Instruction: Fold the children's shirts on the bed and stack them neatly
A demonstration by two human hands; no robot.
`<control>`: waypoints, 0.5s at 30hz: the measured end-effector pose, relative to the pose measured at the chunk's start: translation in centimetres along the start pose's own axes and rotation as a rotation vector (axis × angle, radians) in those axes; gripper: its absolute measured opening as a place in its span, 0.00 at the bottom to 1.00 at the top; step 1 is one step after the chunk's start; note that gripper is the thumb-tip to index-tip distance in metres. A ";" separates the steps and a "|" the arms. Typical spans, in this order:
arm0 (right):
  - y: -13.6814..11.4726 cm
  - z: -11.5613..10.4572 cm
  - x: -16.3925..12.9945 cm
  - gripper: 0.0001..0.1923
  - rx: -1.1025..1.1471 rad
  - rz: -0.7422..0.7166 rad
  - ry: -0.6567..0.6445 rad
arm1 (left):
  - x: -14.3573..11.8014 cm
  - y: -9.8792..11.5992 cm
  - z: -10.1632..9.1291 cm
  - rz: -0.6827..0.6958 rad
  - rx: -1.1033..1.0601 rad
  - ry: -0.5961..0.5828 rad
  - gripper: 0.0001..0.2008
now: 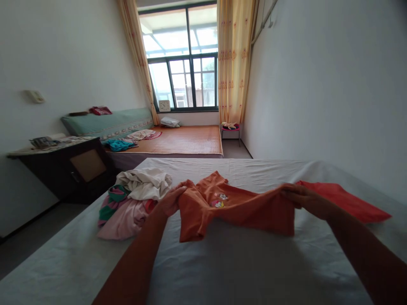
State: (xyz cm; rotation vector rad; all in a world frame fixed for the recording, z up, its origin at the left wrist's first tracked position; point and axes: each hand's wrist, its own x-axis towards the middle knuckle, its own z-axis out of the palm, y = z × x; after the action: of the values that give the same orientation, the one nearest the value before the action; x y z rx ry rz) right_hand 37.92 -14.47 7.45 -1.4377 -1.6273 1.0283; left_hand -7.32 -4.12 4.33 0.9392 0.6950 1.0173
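Observation:
An orange T-shirt (235,207) with a small cartoon print is stretched sideways between my hands, above a sheet-covered surface (254,271). My left hand (173,199) pinches it at the shoulder end, close to a sleeve that hangs down. At the other end, my right hand (294,195) grips the hem side, and the cloth drapes below the fingers. Left of my left hand lies a heap of crumpled clothes, with a cream garment (144,182) on top and a pink garment (125,218) in front. A flat red cloth (346,201) lies beyond my right wrist.
Behind the surface stands a bed with a woven mat (187,137), with a teal garment (121,145) on it. A dark cabinet (73,169) is at the left. A white wall (324,93) runs along the right. A stool (231,129) stands below the curtain (233,63).

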 end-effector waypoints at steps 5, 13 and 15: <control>-2.9 -2.1 8.3 0.15 0.229 -0.022 0.351 | 6.3 3.2 3.7 0.153 0.024 0.205 0.19; -10.3 -6.9 9.4 0.11 0.354 -0.704 0.714 | 8.0 15.9 9.8 0.614 -0.032 0.125 0.16; -8.9 -5.8 7.3 0.11 0.311 -0.676 0.665 | 5.7 15.0 9.3 0.605 0.018 0.098 0.17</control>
State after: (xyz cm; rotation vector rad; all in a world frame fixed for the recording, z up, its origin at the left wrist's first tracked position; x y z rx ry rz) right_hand 38.57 -7.19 18.02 -0.7895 -1.2348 0.3292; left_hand -3.19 1.45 21.60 1.1521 0.5058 1.5982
